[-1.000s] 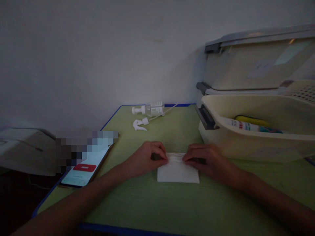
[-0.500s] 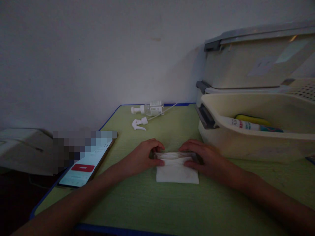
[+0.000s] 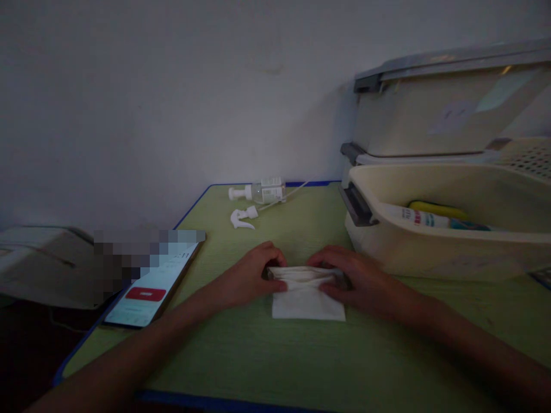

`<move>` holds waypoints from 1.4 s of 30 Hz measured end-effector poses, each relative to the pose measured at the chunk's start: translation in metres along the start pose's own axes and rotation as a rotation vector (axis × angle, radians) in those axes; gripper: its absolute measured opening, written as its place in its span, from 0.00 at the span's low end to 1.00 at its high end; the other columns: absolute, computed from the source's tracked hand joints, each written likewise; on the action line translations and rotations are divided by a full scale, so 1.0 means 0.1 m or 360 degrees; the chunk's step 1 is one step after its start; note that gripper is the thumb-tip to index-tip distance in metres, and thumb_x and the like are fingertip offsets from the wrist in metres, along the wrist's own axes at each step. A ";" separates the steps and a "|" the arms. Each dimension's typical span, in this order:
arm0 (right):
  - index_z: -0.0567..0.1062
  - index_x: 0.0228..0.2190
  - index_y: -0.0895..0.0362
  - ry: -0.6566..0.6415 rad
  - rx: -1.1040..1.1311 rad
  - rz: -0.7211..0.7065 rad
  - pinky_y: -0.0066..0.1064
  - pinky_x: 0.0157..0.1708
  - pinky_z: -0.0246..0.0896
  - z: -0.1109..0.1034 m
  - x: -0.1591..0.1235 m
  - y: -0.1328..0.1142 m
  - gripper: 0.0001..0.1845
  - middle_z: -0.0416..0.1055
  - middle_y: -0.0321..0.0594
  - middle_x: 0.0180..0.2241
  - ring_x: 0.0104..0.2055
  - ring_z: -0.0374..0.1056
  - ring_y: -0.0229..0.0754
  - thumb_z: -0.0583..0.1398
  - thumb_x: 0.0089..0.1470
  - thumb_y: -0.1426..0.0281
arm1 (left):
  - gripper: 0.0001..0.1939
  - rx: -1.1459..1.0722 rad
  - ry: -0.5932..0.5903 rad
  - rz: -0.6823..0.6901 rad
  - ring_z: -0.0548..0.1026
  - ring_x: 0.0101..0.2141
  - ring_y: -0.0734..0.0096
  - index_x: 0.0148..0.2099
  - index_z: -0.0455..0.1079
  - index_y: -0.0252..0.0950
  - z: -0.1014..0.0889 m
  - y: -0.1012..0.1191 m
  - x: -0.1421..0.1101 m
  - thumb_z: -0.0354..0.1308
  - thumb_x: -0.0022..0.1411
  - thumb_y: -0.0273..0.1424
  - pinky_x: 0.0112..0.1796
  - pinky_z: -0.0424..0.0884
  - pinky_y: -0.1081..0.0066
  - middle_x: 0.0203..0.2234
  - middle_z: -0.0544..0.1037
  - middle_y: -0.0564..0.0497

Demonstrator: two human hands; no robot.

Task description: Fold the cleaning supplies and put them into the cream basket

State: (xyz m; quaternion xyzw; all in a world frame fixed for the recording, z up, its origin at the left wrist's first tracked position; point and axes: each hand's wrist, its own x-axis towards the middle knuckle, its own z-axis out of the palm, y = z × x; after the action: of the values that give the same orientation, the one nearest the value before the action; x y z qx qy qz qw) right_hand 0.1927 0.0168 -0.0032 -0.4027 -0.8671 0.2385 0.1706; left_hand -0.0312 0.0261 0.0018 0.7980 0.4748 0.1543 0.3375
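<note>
A folded white cloth (image 3: 308, 307) lies on the green table in front of me; whether it is fabric or tissue paper I cannot tell. Its upper edge is lifted and creased into layers. My left hand (image 3: 258, 274) pinches the left end of that edge, thumb in front and fingers behind. At the right end, my right hand (image 3: 350, 278) grips the same edge in the same way. The fingertips behind the cloth are partly hidden.
A cream bin (image 3: 430, 252) with a tube (image 3: 430, 219) and something yellow (image 3: 439, 210) inside stands on the right, before a lidded box (image 3: 422, 120). At the back lie a pump bottle (image 3: 271, 191) and a spray head (image 3: 243, 218). A phone (image 3: 159, 287) rests at left.
My right hand has shifted slightly left, toward my left hand. The cloth's upper edge is more bunched and wrinkled between them, while its lower part lies almost as before.
</note>
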 end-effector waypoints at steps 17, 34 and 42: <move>0.69 0.39 0.58 -0.0038 -0.0150 -0.0206 0.32 0.40 0.60 0.01 -0.03 -0.09 0.19 0.69 0.40 0.36 0.40 0.65 0.41 0.57 0.43 0.83 | 0.08 0.0402 -0.0038 0.0453 0.65 0.30 0.74 0.33 0.59 0.36 0.10 0.04 -0.10 0.51 0.50 0.21 0.31 0.59 0.75 0.29 0.66 0.56; 0.69 0.25 0.57 0.0262 -0.0952 -0.0998 0.32 0.28 0.49 0.05 -0.09 -0.16 0.15 0.67 0.34 0.24 0.27 0.57 0.37 0.47 0.61 0.74 | 0.12 0.1214 0.0340 0.1441 0.63 0.28 0.71 0.29 0.63 0.33 0.11 0.08 -0.18 0.44 0.64 0.22 0.32 0.60 0.70 0.25 0.69 0.51; 0.69 0.21 0.57 0.0337 -0.0957 -0.1363 0.33 0.25 0.48 0.04 -0.10 -0.23 0.19 0.67 0.33 0.22 0.23 0.56 0.36 0.47 0.59 0.76 | 0.15 0.1175 0.0308 0.1609 0.62 0.26 0.71 0.26 0.64 0.34 0.13 0.12 -0.20 0.44 0.64 0.23 0.30 0.59 0.69 0.22 0.68 0.52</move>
State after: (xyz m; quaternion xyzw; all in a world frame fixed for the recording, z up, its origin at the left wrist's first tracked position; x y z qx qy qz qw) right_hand 0.1829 -0.0053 0.0049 -0.0656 -0.9619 -0.1536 0.2163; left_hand -0.0263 0.0000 0.0016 0.9700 0.0894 0.1921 -0.1191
